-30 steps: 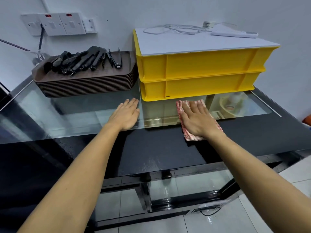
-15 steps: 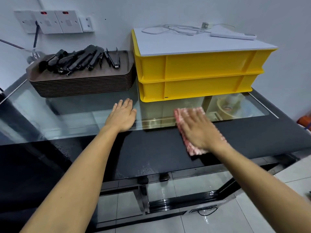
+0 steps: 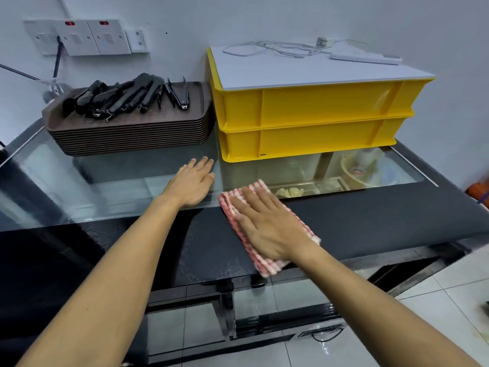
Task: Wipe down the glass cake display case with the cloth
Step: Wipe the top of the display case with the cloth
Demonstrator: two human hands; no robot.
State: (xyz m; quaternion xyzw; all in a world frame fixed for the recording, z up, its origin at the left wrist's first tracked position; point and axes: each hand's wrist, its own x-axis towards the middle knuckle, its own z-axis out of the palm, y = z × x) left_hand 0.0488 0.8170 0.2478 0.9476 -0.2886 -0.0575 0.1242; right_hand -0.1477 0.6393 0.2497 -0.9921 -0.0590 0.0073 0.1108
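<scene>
Brown trays [image 3: 127, 129]: a stack sits at the far left of your surface, against the wall, with black tongs [image 3: 127, 98] heaped on top.
Glass top [image 3: 79, 181]: the clear panel of the display case runs along the back of the surface in front of the trays; a black band [image 3: 383, 215] borders it on your side.
Left hand [image 3: 191, 185]: you rest it flat on the glass, fingers straight and together, gripping nothing, just left of the cloth.
Cloth [image 3: 260, 256]: the red-and-white checked cloth lies across the edge where glass meets the black band, its near corner reaching the front lip of the surface.
Right hand [image 3: 267, 229]: you press it flat on the cloth, fingers spread and straight, palm down.
Yellow crates [image 3: 312, 123]: two are stacked at the back right on the glass, topped by a white board [image 3: 304, 70] carrying a white cable [image 3: 277, 47].
</scene>
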